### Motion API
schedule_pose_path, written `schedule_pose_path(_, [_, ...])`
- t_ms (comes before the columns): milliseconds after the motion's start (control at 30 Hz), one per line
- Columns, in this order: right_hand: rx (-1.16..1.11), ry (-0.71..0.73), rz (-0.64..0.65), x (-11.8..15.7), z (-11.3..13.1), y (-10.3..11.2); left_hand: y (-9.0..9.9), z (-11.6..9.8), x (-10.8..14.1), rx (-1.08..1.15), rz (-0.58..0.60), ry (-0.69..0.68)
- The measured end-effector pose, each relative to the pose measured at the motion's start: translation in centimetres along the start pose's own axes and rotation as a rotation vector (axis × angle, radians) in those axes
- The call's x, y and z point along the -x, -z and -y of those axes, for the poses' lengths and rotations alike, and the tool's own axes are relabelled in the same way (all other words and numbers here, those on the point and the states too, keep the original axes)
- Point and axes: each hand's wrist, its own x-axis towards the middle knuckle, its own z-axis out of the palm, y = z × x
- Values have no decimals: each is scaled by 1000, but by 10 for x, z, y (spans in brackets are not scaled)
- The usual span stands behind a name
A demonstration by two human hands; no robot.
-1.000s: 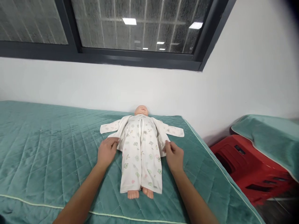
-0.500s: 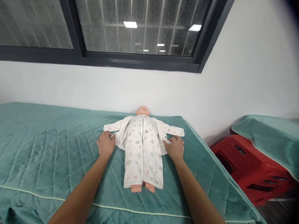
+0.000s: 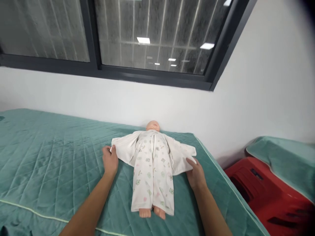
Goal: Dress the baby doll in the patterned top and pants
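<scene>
A baby doll [image 3: 153,126] lies face up with its head by the wall, dressed in white clothes printed with small animals, its bare feet showing below the trousers [image 3: 142,193]. The baby top [image 3: 180,154] hangs open at the front, its flaps spread to both sides so that the plain white cloth shows over the sleeves. My left hand [image 3: 110,160] pinches the edge of the flap on the left. On the other side, my right hand [image 3: 196,172] grips the outer corner of the right flap between thumb and fingers.
A quilted green cover [image 3: 69,154] with pale piping lies under the doll. At the right stands a red plastic stool [image 3: 265,193], partly under another green cloth [image 3: 283,157]. Behind are a white wall [image 3: 118,103] and a dark-framed window [image 3: 155,77].
Both hands have moved outward, drawing the top's flaps away from the doll's body and over the sleeves. The camera view has tilted slightly upward.
</scene>
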Motion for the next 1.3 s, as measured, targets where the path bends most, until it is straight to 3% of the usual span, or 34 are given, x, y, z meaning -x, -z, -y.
schedule_pose_path(133, [-5,-22,52,3,0,-16,-2,-6,1,-24,55,17])
schedule_pose_path(267, [191,89,-106,4,13,-54,-1,-8,1,-63,85,22])
schedule_pose_path(333, [276,152,-69,13,26,-74,0,-9,1,-81,96,10])
schedule_pose_path(367, [347,201,12,21,33,-83,0,-9,2,-87,100,1])
schedule_pose_path(467, [1055,505,593,58,51,-98,1,-10,2,-119,110,-10])
schedule_pose_path(500, [1241,571,696,71,54,-99,1,-11,3,-135,116,-8])
schedule_pose_path(567, [1389,664,815,92,59,-96,1,-11,3,-160,128,-8])
schedule_pose_path(667, [1323,701,817,100,62,-87,0,-11,3,-165,133,-28])
schedule_pose_path(833, [1284,705,522,76,54,-76,-1,-13,2,-175,140,-20])
schedule_pose_path(933, [1260,615,462,71,40,-69,-1,-14,1,-199,151,-9])
schedule_pose_path(1067, [1238,581,534,78,30,-61,-2,-15,1,-199,165,-10])
schedule_pose_path(1233, [1251,631,763,74,44,-51,-2,-15,1,-195,163,-1])
schedule_pose_path(1300, [1182,565,756,67,46,-45,-3,-15,1,-198,163,2])
